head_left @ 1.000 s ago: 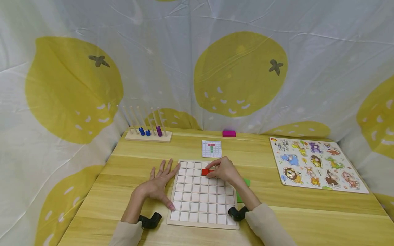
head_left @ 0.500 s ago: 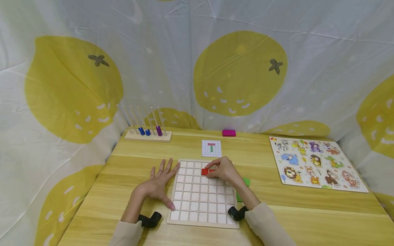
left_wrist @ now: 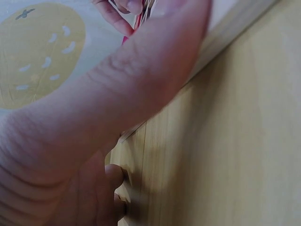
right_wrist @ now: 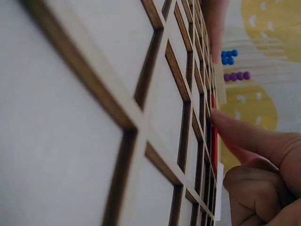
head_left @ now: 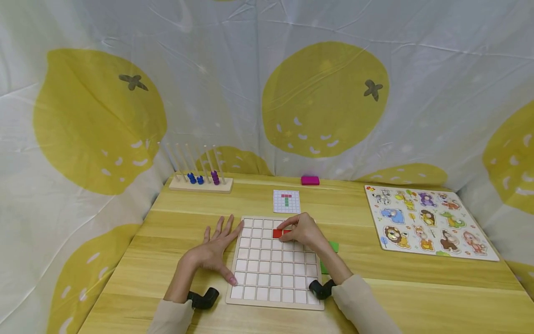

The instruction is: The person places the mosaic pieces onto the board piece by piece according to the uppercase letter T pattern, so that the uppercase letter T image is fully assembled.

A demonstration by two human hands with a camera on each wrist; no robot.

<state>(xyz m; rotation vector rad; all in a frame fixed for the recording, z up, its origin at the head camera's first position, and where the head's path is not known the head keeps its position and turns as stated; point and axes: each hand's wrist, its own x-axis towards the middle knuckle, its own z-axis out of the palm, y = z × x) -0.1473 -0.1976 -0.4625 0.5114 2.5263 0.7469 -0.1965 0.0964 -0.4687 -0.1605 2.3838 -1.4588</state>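
Observation:
A wooden grid board [head_left: 275,267] with white cells lies on the table. In its second row from the far edge are two red square tiles [head_left: 277,234] side by side, the right one partly covered by my right hand [head_left: 305,230]. My right thumb and index finger pinch at the red tiles, seen edge-on as a red strip [right_wrist: 214,141] in the right wrist view; which of the two they grip is hard to tell. My left hand [head_left: 212,253] is spread at the board's left side, its thumb and index fingertip touching the frame.
Green tiles [head_left: 334,247] lie right of the board, partly under my forearm. Behind it is a pattern card [head_left: 286,202] with a red-and-green T. A magenta block [head_left: 310,180], a peg stand [head_left: 201,185] with blue and purple beads, and an animal puzzle [head_left: 429,222] stand farther out.

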